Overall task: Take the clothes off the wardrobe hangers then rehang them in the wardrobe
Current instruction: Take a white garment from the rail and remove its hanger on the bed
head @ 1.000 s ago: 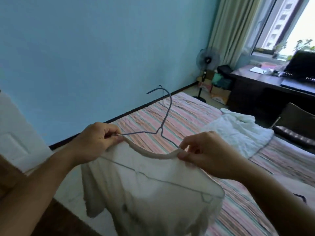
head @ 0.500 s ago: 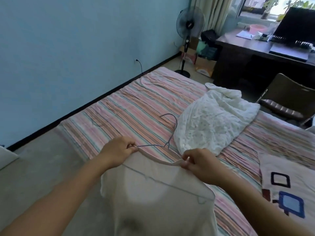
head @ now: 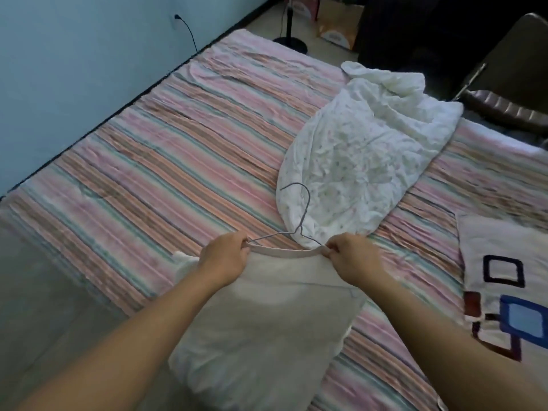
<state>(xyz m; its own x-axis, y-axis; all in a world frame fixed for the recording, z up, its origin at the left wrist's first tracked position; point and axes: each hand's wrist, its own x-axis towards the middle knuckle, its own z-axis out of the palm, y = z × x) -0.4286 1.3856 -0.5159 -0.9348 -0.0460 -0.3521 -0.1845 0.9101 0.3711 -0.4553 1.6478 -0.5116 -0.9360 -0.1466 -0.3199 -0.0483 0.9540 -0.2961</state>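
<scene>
2 hands (head: pixel 226 256) (head: pixel 353 258), 1 shirt (head: pixel 267 315), 1 hanger (head: pixel 299 221)

Two bare forearms are showing from the lower edge of the view, with no sleeves, watches or rings appearing on them. The left hand (head: pixel 226 256) and right hand (head: pixel 354 258) are both uncovered, their fingers (head: pixel 328 251) wearing no gloves.
</scene>
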